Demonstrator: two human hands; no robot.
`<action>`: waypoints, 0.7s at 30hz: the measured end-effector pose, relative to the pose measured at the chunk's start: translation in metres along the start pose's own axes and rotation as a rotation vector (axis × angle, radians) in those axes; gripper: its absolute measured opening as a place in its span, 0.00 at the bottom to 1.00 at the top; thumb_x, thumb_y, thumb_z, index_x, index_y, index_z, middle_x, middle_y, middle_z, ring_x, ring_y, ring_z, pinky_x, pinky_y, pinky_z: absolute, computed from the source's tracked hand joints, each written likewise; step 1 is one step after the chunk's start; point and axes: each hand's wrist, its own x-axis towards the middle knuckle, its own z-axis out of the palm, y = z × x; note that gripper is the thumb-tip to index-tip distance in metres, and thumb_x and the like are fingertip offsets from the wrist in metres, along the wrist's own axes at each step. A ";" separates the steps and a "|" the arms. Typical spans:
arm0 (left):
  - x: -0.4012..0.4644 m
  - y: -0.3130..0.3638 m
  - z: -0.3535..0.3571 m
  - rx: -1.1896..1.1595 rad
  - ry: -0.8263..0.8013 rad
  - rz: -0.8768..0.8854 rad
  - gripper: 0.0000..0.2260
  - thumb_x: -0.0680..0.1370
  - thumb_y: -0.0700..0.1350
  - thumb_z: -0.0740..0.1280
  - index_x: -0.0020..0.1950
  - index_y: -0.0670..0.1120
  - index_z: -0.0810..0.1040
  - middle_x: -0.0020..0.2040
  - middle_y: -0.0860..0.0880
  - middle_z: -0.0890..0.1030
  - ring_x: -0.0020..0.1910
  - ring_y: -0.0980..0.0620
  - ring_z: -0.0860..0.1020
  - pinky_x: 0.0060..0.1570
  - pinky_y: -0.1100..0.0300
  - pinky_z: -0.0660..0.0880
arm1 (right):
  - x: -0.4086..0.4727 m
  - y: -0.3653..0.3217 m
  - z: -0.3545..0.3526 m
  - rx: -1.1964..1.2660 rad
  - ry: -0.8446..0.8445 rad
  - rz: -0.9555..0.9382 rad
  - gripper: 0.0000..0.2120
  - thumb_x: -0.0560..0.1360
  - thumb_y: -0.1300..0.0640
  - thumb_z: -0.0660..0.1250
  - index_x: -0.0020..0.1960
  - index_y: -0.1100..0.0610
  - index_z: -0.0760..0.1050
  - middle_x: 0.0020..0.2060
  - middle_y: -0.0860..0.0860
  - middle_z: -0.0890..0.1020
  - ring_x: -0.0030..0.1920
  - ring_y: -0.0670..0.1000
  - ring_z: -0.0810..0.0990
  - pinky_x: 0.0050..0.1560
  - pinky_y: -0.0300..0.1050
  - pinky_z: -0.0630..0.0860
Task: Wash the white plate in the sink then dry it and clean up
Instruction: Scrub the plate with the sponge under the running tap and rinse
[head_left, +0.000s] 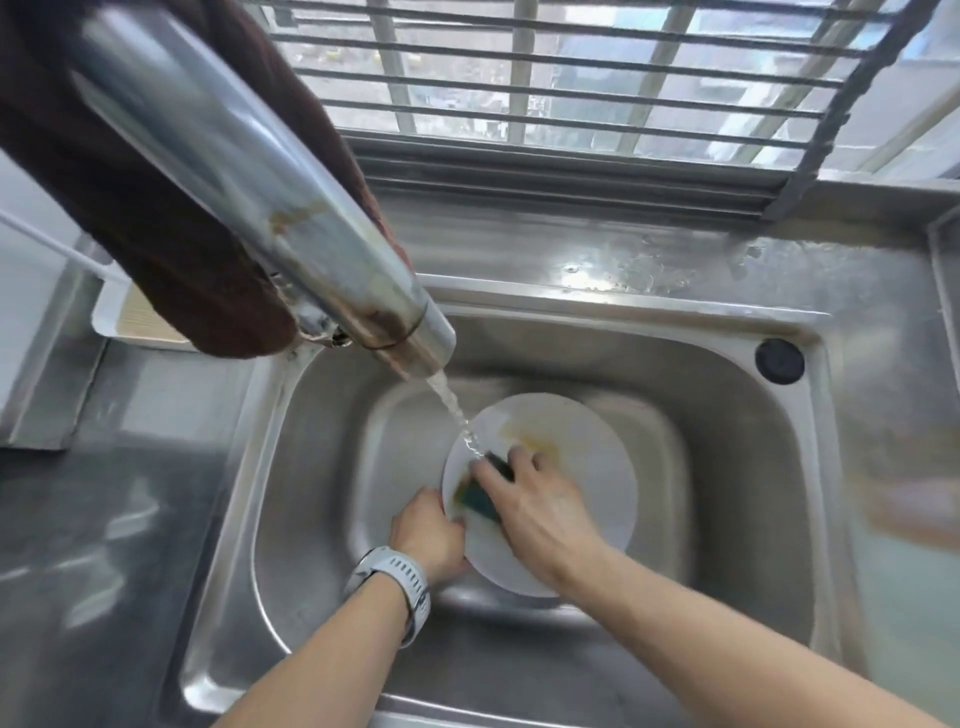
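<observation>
The white plate (587, 467) lies in the steel sink (727, 467), with a yellow-brown stain near its far side. My left hand (428, 535), with a grey watch on the wrist, grips the plate's left rim. My right hand (535, 506) presses a green and yellow sponge (480, 499) onto the plate's left half. Water runs from the steel faucet (291, 228) onto the plate just beyond the sponge.
A dark brown towel (130, 182) hangs over the faucet at upper left. A white tray (135, 322) sits behind it on the left counter. A black overflow cap (779, 361) is on the sink's right rim. A barred window (571, 78) runs behind the sink.
</observation>
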 end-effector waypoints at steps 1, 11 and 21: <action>0.010 -0.007 0.002 -0.002 -0.006 -0.009 0.13 0.67 0.52 0.68 0.49 0.51 0.78 0.52 0.45 0.86 0.51 0.39 0.87 0.49 0.42 0.86 | 0.013 0.008 -0.005 -0.013 0.025 0.032 0.25 0.64 0.58 0.73 0.59 0.52 0.72 0.43 0.59 0.77 0.36 0.62 0.77 0.28 0.47 0.64; -0.010 0.017 -0.004 0.081 -0.078 0.005 0.14 0.66 0.50 0.66 0.50 0.51 0.80 0.51 0.47 0.87 0.51 0.40 0.86 0.50 0.46 0.86 | -0.036 0.012 -0.006 0.064 -0.104 0.053 0.27 0.58 0.58 0.75 0.55 0.52 0.73 0.44 0.55 0.75 0.36 0.59 0.76 0.27 0.49 0.70; -0.001 0.014 -0.011 0.024 -0.094 -0.003 0.18 0.60 0.53 0.68 0.48 0.49 0.80 0.49 0.46 0.88 0.48 0.41 0.87 0.48 0.44 0.86 | -0.046 0.032 -0.005 0.014 -0.017 0.149 0.27 0.54 0.59 0.77 0.52 0.53 0.76 0.39 0.56 0.76 0.32 0.59 0.76 0.25 0.45 0.60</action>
